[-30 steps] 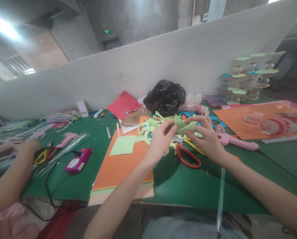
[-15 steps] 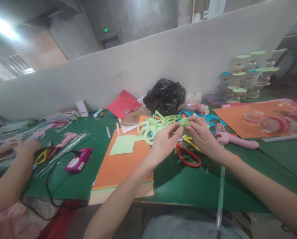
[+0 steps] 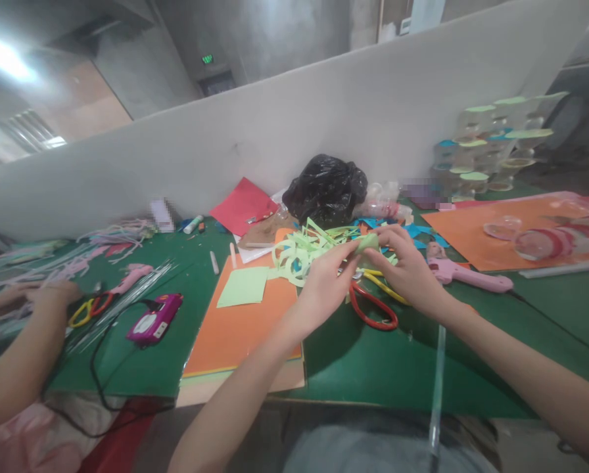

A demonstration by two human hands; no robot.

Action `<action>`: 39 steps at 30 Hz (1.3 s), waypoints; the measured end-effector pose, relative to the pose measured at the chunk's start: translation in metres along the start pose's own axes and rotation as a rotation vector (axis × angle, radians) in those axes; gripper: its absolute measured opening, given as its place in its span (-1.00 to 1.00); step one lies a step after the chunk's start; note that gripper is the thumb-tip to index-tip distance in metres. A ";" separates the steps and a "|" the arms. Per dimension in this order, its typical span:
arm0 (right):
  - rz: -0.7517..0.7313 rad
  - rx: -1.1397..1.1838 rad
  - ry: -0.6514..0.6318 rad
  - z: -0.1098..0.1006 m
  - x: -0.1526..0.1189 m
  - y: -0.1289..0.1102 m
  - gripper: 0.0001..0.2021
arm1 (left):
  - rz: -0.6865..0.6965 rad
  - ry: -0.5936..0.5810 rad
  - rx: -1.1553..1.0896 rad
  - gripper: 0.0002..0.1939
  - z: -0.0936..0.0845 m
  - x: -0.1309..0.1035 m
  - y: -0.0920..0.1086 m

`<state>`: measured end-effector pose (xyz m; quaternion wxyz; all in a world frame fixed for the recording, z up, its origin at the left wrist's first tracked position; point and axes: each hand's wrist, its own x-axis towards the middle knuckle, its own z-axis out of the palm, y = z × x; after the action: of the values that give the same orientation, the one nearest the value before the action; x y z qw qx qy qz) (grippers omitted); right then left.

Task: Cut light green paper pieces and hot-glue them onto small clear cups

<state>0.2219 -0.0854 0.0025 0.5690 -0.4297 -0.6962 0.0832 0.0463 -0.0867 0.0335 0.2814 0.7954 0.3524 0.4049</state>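
The left hand (image 3: 328,274) and right hand (image 3: 407,268) pinch a bent piece of green paper (image 3: 368,243) between their fingertips. On the worktop (image 3: 353,371), scissors (image 3: 373,324) lie just below the hands, a pink glue gun (image 3: 472,278) right of the right hand, and green strips (image 3: 319,244) beyond the left hand.

And here the fingers of the left hand (image 3: 328,279) and right hand (image 3: 407,270) cover most of the green paper (image 3: 367,243), so its full shape is lost! Below, the red-handled scissors (image 3: 375,320) show hardly any blade. Over to the left, a co-worker's arm (image 3: 28,348) runs out of sight, the hand there blurred among pale strips (image 3: 85,256). The striped bottle (image 3: 558,243) is cut short at far right, the white object (image 3: 162,215) is a blur of blocks, and that green sign (image 3: 207,59) is too tiny to read!
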 end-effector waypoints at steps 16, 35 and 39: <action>0.244 0.270 -0.011 -0.004 0.004 -0.008 -0.68 | 0.147 -0.094 0.114 -0.56 -0.003 -0.001 -0.002; 0.396 0.452 0.011 -0.004 0.007 -0.009 -0.56 | -0.025 -0.078 0.116 -0.78 -0.006 -0.001 0.013; 0.399 0.455 0.017 -0.004 0.007 -0.009 -0.55 | -0.011 -0.078 0.117 -0.80 -0.006 -0.001 0.012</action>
<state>0.2209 -0.0877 0.0144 0.6287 -0.4202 -0.5570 0.3435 0.0450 -0.0937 0.0452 0.2500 0.8238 0.3685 0.3508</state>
